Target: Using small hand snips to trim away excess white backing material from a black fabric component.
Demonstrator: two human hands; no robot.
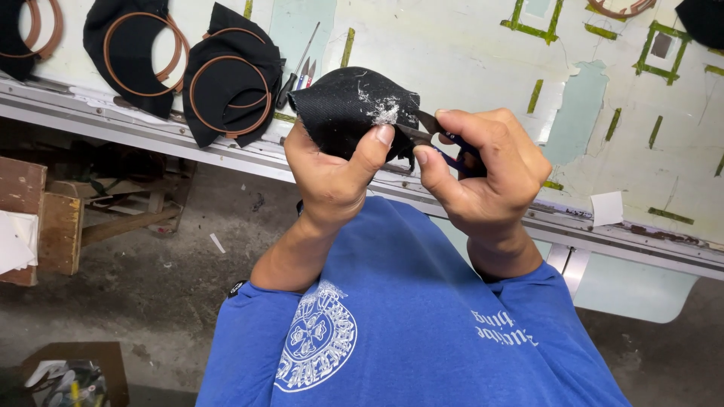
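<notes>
My left hand (332,169) grips a black fabric piece (343,105) with white embroidery threads near its right edge, thumb pressed on the cloth. My right hand (483,162) holds small thread snips (437,139) with dark blue handles, blades touching the fabric's edge by the white threads. Both hands are raised above the front edge of the worktable (467,60).
Black fabric pieces in brown hoops (226,87) lie at the table's left, with another (132,49) beside them. A screwdriver and pens (294,75) lie behind the fabric. Green tape marks dot the pale tabletop. A wooden box (45,226) stands on the floor at left.
</notes>
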